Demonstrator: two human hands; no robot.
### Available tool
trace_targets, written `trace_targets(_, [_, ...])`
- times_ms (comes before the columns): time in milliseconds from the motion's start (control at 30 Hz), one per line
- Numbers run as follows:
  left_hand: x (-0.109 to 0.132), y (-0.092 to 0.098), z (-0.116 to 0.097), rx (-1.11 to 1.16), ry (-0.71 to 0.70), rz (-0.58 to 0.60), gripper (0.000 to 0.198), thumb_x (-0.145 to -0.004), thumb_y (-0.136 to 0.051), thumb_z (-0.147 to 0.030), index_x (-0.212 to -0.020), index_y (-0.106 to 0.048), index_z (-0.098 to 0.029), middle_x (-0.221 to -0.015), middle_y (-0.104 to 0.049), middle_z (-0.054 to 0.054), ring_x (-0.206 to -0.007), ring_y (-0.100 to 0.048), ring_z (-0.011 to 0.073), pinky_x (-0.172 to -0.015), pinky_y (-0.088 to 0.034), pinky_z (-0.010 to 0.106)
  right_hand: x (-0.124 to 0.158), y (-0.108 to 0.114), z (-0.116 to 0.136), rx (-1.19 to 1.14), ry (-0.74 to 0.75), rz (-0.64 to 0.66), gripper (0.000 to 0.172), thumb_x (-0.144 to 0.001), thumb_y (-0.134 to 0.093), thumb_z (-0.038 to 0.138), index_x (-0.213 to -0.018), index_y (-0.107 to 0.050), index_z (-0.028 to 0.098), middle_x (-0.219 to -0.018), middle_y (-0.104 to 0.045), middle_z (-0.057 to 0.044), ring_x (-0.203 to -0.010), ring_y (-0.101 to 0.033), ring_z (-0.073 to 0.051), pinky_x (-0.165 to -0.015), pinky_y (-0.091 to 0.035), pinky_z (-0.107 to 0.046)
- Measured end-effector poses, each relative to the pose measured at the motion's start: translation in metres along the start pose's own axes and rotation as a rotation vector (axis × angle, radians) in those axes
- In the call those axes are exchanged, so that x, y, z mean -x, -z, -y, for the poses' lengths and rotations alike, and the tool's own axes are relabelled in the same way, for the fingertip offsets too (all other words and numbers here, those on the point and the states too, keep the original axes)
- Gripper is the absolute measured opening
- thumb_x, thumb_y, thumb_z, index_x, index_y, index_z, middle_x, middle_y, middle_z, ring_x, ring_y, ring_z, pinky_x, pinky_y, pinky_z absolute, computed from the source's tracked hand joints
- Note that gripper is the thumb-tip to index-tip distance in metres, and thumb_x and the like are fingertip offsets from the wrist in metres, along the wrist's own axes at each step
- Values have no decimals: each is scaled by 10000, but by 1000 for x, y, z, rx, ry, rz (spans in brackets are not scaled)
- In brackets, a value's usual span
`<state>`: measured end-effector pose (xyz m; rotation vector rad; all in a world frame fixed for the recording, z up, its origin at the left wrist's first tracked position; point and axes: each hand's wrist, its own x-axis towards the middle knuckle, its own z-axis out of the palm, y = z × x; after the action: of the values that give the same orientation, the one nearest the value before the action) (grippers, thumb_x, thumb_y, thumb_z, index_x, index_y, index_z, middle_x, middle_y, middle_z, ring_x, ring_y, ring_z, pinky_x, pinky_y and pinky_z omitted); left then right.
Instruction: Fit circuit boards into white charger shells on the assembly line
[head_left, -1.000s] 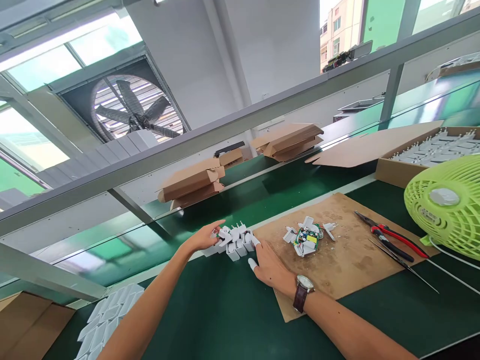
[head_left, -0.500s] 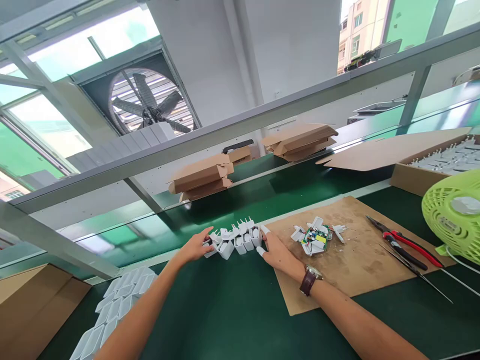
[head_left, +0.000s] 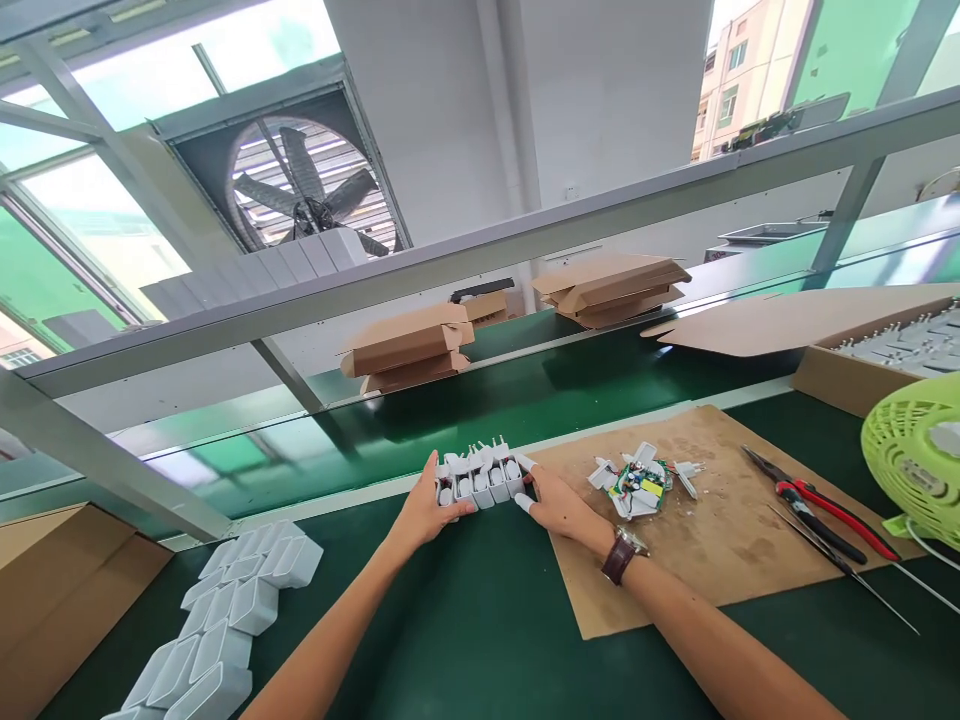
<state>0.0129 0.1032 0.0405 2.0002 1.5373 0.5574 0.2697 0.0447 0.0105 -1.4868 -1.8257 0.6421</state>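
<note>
A tight row of several white plug adapters stands on the green table top, prongs up. My left hand presses against the row's left end, thumb up, fingers curled round the end piece. My right hand, with white finger cots and a wristwatch, presses against the row's right end. The row is squeezed between both hands.
A brown cardboard mat lies to the right with a broken-open adapter and circuit board, red-handled pliers and tweezers. A green fan and a box of white parts stand far right. White adapters lie at lower left beside a cardboard box.
My left hand moved right and pushed the scattered adapters together into one compact row against my right hand. The view shifted a little to the left.
</note>
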Motion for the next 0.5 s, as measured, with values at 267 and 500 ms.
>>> trace_targets(267, [27,-33,12,158,19,-230,1110,-819,-735,-471,-1603,8,-217,-1638,-277,212,-1414,-494,356,-1151,-460,497,14,-8,-4,90,52,-26,420,-851,-597,171,-1268,-600,121,-1226,-671,-188,-1184,-615,-336,-1052,-483,-501])
trace_targets(500, [97,27,50,-172,-166,-394,700,-934,-576,-470,-1538,-290,-261,-1502,-438,154,-1317,-560,332,-1068,-526,532,25,-10,-3,147,141,-48,562,-909,-483,195,-1464,-436,121,-1481,-525,-226,-1408,-482,-344,-1165,-399,-572])
